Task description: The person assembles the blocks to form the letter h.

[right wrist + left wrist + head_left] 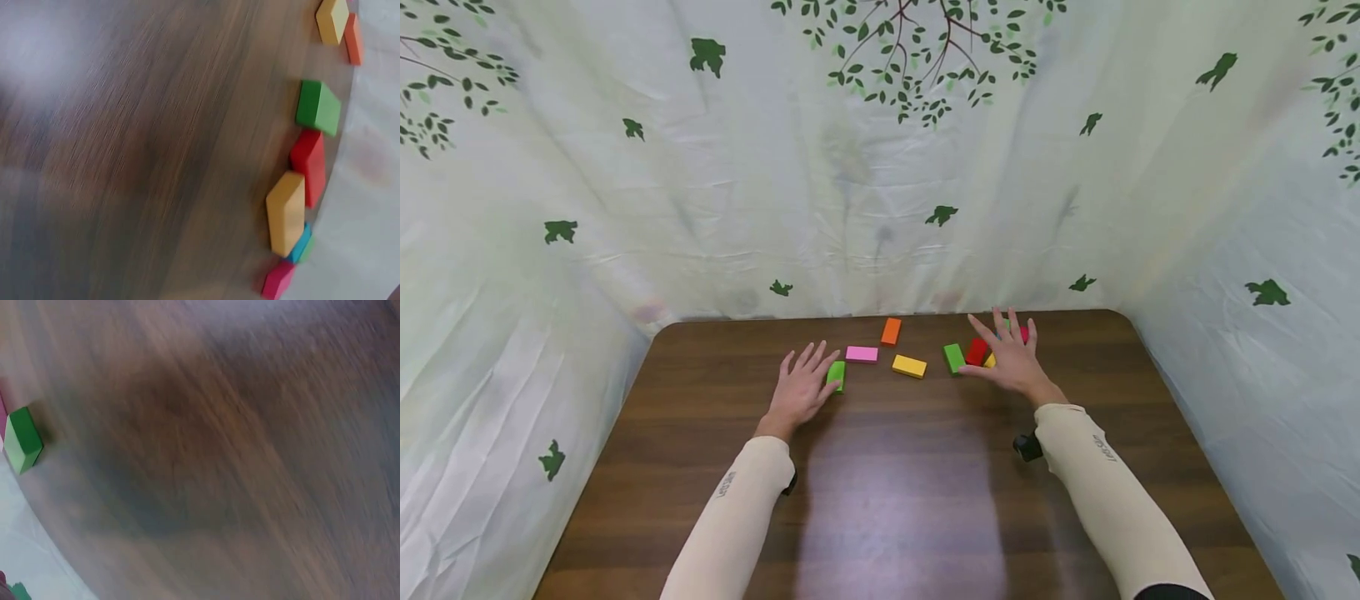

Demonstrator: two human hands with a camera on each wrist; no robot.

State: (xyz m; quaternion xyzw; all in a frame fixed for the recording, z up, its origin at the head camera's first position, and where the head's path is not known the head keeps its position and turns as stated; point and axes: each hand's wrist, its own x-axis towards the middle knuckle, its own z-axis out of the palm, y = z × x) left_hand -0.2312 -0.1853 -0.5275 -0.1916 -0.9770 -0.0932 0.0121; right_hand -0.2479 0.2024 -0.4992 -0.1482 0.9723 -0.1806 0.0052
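White leaf-print curtain (737, 192), brown table (895, 467), seemingly wooden

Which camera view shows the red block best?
The right wrist view: the red block appears largest there, two faces visible. The head view shows it smaller, beside the right hand; the left wrist view does not show it.

From above, the head view faces forward and down across the tabletop (895, 483); both wrist views look closer, tilted, the right sharing the red block (976, 351) with it.

i see a white leaf-printed cloth (737, 208) across the frame's top, a brown table (895, 483) at lower centre.
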